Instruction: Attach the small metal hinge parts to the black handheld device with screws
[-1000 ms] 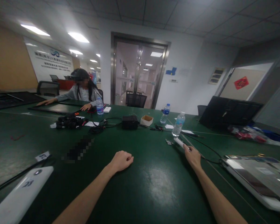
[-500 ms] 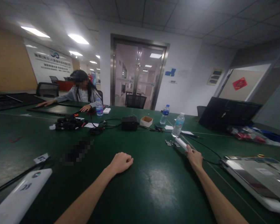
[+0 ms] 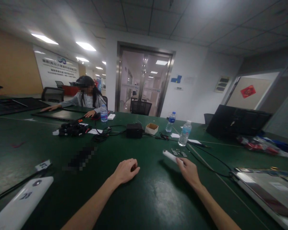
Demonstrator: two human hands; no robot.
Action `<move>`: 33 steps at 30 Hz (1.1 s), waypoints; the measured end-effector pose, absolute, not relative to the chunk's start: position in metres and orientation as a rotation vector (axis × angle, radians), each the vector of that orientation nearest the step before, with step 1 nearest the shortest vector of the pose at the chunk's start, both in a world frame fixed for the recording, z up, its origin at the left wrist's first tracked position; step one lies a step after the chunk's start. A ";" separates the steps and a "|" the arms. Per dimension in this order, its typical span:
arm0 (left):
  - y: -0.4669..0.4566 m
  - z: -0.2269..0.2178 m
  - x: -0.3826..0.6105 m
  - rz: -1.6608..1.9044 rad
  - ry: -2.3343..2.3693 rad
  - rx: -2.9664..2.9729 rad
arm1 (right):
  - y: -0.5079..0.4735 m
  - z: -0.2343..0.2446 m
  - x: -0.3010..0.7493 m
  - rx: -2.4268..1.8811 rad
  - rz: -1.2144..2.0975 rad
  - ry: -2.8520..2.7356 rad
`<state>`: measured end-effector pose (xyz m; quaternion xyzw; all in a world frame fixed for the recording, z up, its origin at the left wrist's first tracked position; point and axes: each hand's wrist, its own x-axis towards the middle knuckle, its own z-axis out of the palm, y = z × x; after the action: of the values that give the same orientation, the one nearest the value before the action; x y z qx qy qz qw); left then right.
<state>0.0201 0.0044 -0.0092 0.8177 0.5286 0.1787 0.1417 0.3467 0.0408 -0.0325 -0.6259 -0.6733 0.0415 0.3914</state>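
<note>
My right hand (image 3: pixel 189 171) is closed round a white, slim, rod-shaped object (image 3: pixel 171 156), whose exact kind I cannot make out. Its free end points up and to the left, a little above the green table. Just behind it lie several small metal pieces (image 3: pixel 181 153). My left hand (image 3: pixel 126 171) rests on the table to the left, its fingers curled in a loose fist with nothing seen in them. A clear water bottle (image 3: pixel 185 134) stands upright beyond my right hand.
Farther back are a second bottle (image 3: pixel 171 122), a small open box (image 3: pixel 152 128), a black box (image 3: pixel 134 130) and cables. An opened device panel (image 3: pixel 268 188) lies at right, a white panel marked 28 (image 3: pixel 24 201) at left. A person (image 3: pixel 86 95) sits across the table.
My right hand has drawn the white rod left and nearer to me, away from the bottle. My left hand has turned slightly and stays on the table. The view has tilted a little.
</note>
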 end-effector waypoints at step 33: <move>-0.011 -0.012 0.021 0.518 1.194 2.459 | 0.168 -0.066 0.429 -2.058 0.205 -1.834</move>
<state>0.0209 -0.0107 -0.0124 0.8696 0.4222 0.1832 0.1787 0.4287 0.1680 -0.0665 -0.7312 -0.6518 0.0730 0.1876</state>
